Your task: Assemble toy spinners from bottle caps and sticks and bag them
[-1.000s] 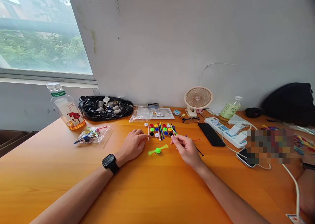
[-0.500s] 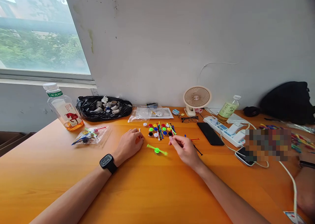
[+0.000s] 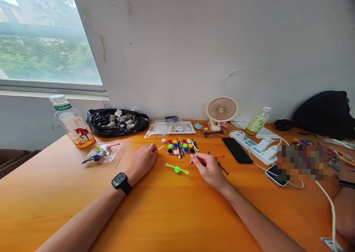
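My left hand (image 3: 144,159), a black watch on its wrist, rests on the table with curled fingers. A short white plastic stick (image 3: 161,147) juts from its fingertips. My right hand (image 3: 206,167) is closed, thumb and forefinger pinched beside a black disc (image 3: 192,151); anything between them is too small to make out. Between my hands, a bright green bar with a round hub (image 3: 177,169) sits on the table, its ends slightly blurred. Behind it are rows of coloured discs (image 3: 175,145) and a bundle of coloured plastic sticks (image 3: 181,147).
A clear bag of plastic parts (image 3: 104,153), a tea bottle (image 3: 73,126) and a black bag (image 3: 118,122) stand left. Rightward are a phone (image 3: 237,150), a power strip (image 3: 253,148), a second bottle (image 3: 257,122) and a fan (image 3: 222,109). Another person's arm (image 3: 345,211) shows far right.
My left hand has shifted slightly left. The white stick at its fingertips shows more and now slants right. My right hand stays in place.
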